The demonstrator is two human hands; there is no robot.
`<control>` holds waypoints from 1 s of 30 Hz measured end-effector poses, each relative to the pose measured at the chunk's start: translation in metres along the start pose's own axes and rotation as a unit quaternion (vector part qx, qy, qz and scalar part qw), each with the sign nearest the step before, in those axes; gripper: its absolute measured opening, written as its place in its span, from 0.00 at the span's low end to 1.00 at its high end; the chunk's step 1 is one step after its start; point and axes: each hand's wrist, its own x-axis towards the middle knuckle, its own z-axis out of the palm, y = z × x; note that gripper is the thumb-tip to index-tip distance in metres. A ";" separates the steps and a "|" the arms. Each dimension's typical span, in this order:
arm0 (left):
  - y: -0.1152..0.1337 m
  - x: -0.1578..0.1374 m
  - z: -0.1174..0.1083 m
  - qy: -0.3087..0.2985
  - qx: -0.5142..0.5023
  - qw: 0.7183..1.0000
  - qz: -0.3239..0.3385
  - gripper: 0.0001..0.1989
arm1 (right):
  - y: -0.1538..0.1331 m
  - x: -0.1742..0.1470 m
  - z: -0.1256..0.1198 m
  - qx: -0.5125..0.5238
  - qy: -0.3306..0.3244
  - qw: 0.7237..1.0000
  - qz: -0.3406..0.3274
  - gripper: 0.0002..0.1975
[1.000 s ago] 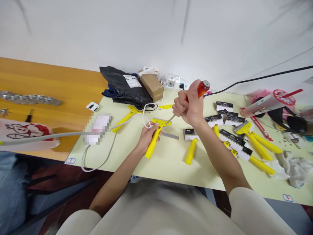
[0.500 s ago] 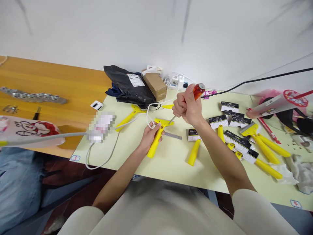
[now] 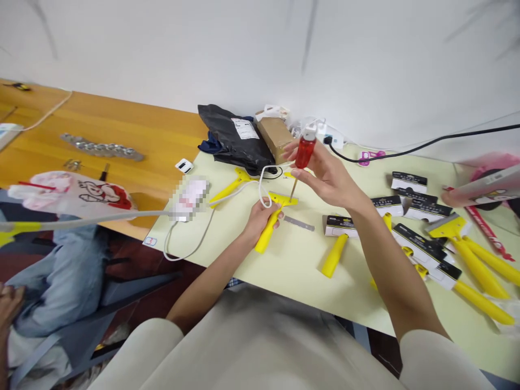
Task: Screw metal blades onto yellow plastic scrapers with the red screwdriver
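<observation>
My left hand (image 3: 257,221) is closed around the neck of a yellow scraper (image 3: 266,235), which lies slanted over the table with its wide head pointing away from me. In my right hand (image 3: 331,176) a screwdriver (image 3: 305,151) with a clear red handle stands nearly upright, held between thumb and fingers. Its shaft comes down onto the scraper's head, where the tip's exact seat is too small to make out. Just right of the scraper lies a flat metal blade (image 3: 299,223). A loose yellow handle (image 3: 335,257) rests farther right, by a black-and-white card (image 3: 339,225).
Several yellow scrapers (image 3: 473,254) and packaging cards (image 3: 410,238) are piled at the right. A black plastic parcel (image 3: 235,135) and a cardboard box (image 3: 277,135) stand at the back. A white cable (image 3: 184,257) loops on the left. Another person's jeans (image 3: 73,276) show at lower left.
The view has swung left. My right hand has gone from a fist around the screwdriver to a looser finger hold, and the screwdriver stands more upright. My left hand keeps the scraper.
</observation>
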 end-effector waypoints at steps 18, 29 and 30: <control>0.000 0.001 0.002 -0.031 0.035 0.998 0.037 0.25 | -0.020 -0.029 -0.013 -0.137 -0.019 0.989 -0.059 0.24; -0.002 0.001 -0.001 -0.043 0.017 0.998 0.043 0.20 | -0.019 -0.031 -0.028 -0.162 -0.016 0.985 -0.063 0.23; -0.002 0.001 -0.002 -0.042 0.017 0.998 0.043 0.20 | -0.019 -0.030 -0.029 -0.154 -0.023 0.985 -0.068 0.24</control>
